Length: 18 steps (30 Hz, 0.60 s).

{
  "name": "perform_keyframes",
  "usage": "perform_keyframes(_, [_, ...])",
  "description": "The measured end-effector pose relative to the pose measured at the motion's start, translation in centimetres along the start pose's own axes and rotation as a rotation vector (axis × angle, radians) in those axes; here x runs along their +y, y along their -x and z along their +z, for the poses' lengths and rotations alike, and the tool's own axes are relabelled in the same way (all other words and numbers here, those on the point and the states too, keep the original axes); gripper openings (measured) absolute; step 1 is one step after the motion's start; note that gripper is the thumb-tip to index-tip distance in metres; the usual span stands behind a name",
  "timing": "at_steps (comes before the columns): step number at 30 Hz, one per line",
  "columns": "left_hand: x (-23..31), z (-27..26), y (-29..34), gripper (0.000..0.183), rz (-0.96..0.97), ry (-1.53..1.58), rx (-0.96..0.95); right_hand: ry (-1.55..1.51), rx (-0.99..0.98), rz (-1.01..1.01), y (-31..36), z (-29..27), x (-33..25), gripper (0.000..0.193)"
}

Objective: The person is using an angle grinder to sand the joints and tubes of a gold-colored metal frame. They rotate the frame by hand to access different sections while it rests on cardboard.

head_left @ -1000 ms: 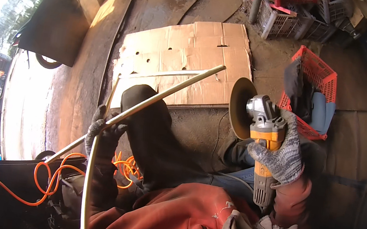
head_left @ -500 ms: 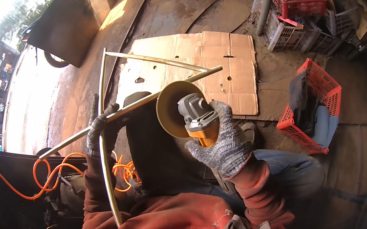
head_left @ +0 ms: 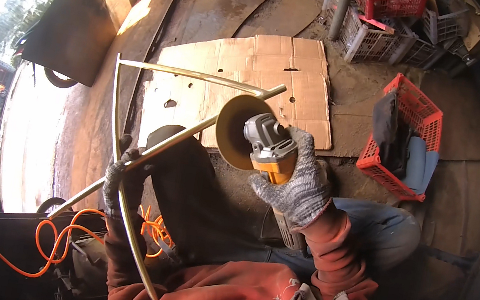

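My left hand (head_left: 117,184), in a knitted glove, is closed round a frame of shiny brass-coloured metal tubes (head_left: 182,135) where a straight tube crosses a curved one. The frame's curved lower tube runs down towards my torso. My gloved right hand (head_left: 304,190) grips an angle grinder (head_left: 273,155) with a grey head and yellow-orange body. Its large round disc (head_left: 229,128) lies beside the straight tube and overlaps its edge in view; whether they touch I cannot tell. Part of the grinder's body is hidden by my right hand.
Flattened cardboard (head_left: 248,57) covers the floor ahead. To the right stands a red plastic crate (head_left: 383,176) holding dark and blue-grey items. Stacked crates (head_left: 382,47) are at the far right. An orange hose (head_left: 59,244) coils at lower left, and a brown panel (head_left: 78,24) leans farther off.
The grinder has shifted slightly up and right in view. The frame's left corner has moved a little left. Both hands keep their grips, and the background has shifted slightly left.
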State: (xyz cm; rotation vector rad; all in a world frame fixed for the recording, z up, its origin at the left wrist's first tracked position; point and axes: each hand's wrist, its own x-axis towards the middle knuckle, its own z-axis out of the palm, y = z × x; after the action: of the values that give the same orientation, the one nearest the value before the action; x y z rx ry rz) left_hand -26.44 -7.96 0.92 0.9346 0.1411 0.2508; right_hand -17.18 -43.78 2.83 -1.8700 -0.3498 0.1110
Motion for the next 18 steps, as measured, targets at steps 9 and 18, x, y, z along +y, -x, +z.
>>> perform_keyframes(9, [1.2,-2.0,-0.1,0.038,0.073,-0.108,0.014,-0.091,-0.086,0.047,-0.4,-2.4,1.9,0.086])
perform_keyframes(18, [1.0,-2.0,0.2,0.025,0.092,-0.128,0.083,0.141,-0.271,-0.058,-0.6,-0.3,-2.1,0.091])
